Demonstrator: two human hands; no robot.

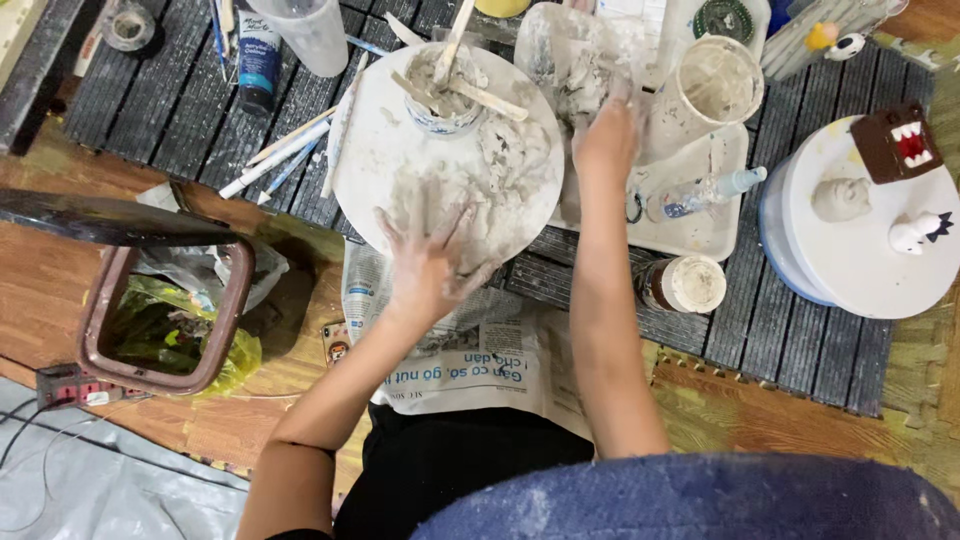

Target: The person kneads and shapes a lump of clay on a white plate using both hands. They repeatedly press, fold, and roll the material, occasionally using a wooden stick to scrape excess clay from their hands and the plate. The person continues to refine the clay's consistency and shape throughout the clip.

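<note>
I see a brown bin (pixel 165 320) lined with a green-yellow bag at my left, on the wooden floor. A dark paint tube (pixel 259 58) stands upright at top left. On the right, a round white stand (pixel 850 255) carries 1 brown toothy figure (pixel 899 142), a grey clay head (pixel 840 198) and a small white figure (pixel 918 232). A capped jar (pixel 688 284) lies just beside the white tray (pixel 705 225).

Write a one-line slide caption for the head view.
Left hand spread flat on a clay-smeared round board while the right hand reaches into a plastic bag of clay.
</note>
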